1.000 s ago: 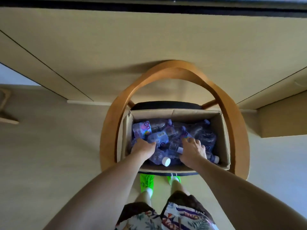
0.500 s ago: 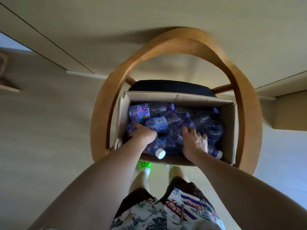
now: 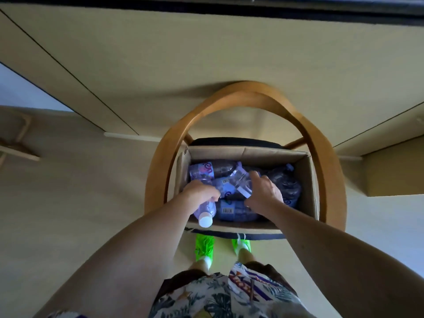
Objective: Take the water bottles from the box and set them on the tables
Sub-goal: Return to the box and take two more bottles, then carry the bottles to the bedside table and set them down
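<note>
An open cardboard box (image 3: 309, 180) sits on a dark chair seat and holds several clear water bottles with purple labels. My left hand (image 3: 199, 191) is closed around one bottle (image 3: 205, 212), whose white cap points toward me over the box's near wall. My right hand (image 3: 263, 191) grips a second bottle (image 3: 241, 182) near its white cap, lifted slightly above the pile. More bottles (image 3: 213, 171) lie along the box's far and right sides.
The chair's curved wooden backrest (image 3: 252, 92) arches around the box. Beyond it stretch beige table tops (image 3: 160, 65) with seams between them. My green shoes (image 3: 204, 246) stand on the pale floor just under the seat. Another chair's wooden frame (image 3: 18, 143) is at far left.
Both hands have closed on bottles and raised them. The left bottle's cap now hangs over the near wall. The right hand has shifted toward the box's middle with its bottle.
</note>
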Motion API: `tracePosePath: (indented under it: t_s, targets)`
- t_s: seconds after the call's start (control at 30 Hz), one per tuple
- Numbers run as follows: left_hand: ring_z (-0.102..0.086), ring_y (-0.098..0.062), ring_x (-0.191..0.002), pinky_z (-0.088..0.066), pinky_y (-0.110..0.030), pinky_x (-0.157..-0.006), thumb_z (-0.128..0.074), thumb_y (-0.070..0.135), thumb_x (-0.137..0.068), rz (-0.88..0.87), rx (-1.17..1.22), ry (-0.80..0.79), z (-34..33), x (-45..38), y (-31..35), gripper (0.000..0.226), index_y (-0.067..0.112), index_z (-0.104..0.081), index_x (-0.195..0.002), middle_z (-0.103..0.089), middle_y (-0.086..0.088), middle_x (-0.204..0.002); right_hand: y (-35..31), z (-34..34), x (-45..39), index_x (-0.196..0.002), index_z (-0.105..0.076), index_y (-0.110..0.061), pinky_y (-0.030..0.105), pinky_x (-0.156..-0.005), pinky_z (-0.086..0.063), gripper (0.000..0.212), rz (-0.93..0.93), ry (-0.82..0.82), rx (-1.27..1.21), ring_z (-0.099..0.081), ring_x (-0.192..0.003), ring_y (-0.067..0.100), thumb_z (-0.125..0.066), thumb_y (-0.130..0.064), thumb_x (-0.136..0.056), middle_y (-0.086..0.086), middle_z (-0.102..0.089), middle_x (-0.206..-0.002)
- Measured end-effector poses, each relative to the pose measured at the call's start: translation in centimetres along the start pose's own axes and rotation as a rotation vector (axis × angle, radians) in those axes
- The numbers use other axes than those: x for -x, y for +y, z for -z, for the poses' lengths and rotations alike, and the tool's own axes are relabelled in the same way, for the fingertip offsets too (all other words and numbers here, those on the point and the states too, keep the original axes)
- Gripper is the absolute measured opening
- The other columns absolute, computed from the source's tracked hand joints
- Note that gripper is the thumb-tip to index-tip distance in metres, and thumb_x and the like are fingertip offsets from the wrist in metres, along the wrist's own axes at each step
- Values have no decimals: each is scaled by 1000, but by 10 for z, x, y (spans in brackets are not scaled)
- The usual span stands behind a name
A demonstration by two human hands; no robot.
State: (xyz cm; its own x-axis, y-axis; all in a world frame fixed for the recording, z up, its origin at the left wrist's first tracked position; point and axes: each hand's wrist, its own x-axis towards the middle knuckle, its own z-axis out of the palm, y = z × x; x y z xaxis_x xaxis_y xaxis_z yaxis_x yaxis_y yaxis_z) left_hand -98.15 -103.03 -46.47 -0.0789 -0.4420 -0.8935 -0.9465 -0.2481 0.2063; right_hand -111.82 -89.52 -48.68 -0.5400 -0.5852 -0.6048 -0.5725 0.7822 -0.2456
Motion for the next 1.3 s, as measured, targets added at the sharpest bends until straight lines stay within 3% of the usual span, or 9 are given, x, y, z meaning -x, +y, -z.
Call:
tracePosePath:
  t_s: [0.1, 0.23, 0.3, 0.4, 0.6, 0.7, 0.9, 1.03, 1.3]
  targets:
    - [-72, -23, -79, -61, -34, -69, -75, 12, -73, -84, 74, 0, 20, 22, 13, 27, 3, -67, -98, -77, -11, -87, -20, 29, 7, -129, -42, -24, 34, -74, -43, 68, -7, 59, -91, -61, -106, 31, -80, -24, -72, 7, -57, -115]
    - [-60, -25, -62, -40, -21, -42, -74, 2, -65, -264, 251, 33, 52, 51, 37, 56, -8, -57, -117, -63, -13, -79, -46, 78, 17, -121, -45, -21, 30, -68, -38, 63, 39, 148, -197, -59, -92, 29, -79, -23, -68, 2, -57, -95]
    - [-56, -21, -58, -38, -21, -45, -73, 3, -58, -333, 310, 71, 69, 71, 51, 49, -12, -58, -102, -59, -11, -74, -57, 104, 19, -122, -44, -22, 30, -65, -38, 65, 68, 188, -252, -58, -88, 30, -79, -23, -67, 4, -59, -95]
    - [-55, -19, -46, -42, -25, -49, -72, 8, -56, -399, 406, 189, 90, 103, 69, 26, 5, -63, -80, -61, -6, -56, -73, 139, 19, -129, -43, -24, 31, -67, -42, 73, 128, 249, -301, -61, -91, 31, -80, -25, -66, 4, -62, -98]
    - [-67, -28, -63, -60, -41, -56, -78, 5, -58, -572, 606, 378, 131, 158, 81, 63, 16, -43, -109, -66, -15, -96, -115, 200, 22, -124, -46, -26, 29, -61, -48, 74, 338, 325, -353, -60, -84, 23, -82, -35, -60, -6, -61, -90]
    - [-69, -23, -63, -55, -32, -48, -75, 11, -67, -591, 685, 462, 144, 181, 68, 60, 23, -36, -111, -63, -12, -100, -144, 211, 31, -116, -43, -29, 25, -51, -42, 69, 457, 311, -401, -60, -72, 16, -77, -37, -57, -7, -61, -85]
    - [-54, -23, -51, -49, -33, -51, -64, 3, -64, -580, 922, 614, 157, 215, 2, 75, 36, -29, -121, -58, -14, -78, -212, 200, 67, -107, -41, -27, 29, -54, -51, 62, 708, 209, -405, -62, -72, 16, -79, -36, -59, -3, -62, -84]
    - [-60, -24, -56, -50, -30, -46, -66, 5, -54, -500, 1063, 816, 161, 255, -66, 83, 31, -33, -125, -62, -15, -91, -256, 175, 117, -111, -45, -23, 34, -66, -55, 62, 889, 137, -360, -64, -80, 23, -81, -36, -61, -1, -63, -90]
    - [-67, -26, -60, -59, -41, -48, -72, 5, -51, -353, 1247, 1172, 130, 347, -240, 76, 18, -44, -120, -64, -14, -96, -312, 93, 272, -112, -45, -36, 28, -57, -51, 64, 1243, -81, -328, -63, -77, 13, -78, -44, -57, -7, -61, -92]
